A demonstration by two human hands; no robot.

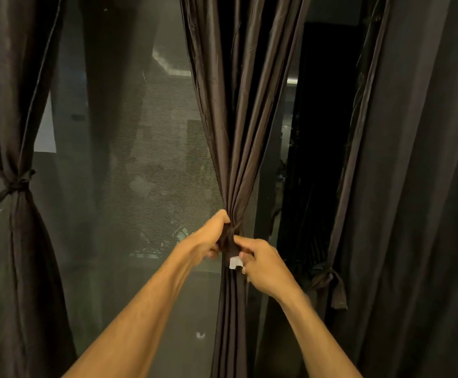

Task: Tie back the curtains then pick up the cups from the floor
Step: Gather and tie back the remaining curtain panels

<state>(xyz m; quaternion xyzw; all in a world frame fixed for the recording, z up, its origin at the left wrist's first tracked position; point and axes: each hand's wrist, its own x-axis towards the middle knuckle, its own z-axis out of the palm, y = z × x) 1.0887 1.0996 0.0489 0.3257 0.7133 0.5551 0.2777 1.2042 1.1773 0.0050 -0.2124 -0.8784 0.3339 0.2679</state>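
A dark brown middle curtain [236,110] hangs gathered into a narrow bunch at waist height. My left hand [211,236] grips the bunch from the left. My right hand [263,264] pinches a dark tie band [229,246] wrapped round the bunch; a white tag [234,262] hangs from the band just by my fingers. The left curtain [7,110] is bound with a knotted tie [15,185]. On the right, another curtain [413,159] carries a tied band [328,279]. No cups are in view.
Behind the curtains is a dark mesh-covered window [140,159] with reflections. A black gap [320,132] opens between the middle and right curtains. A small white speck [200,335] shows low on the glass.
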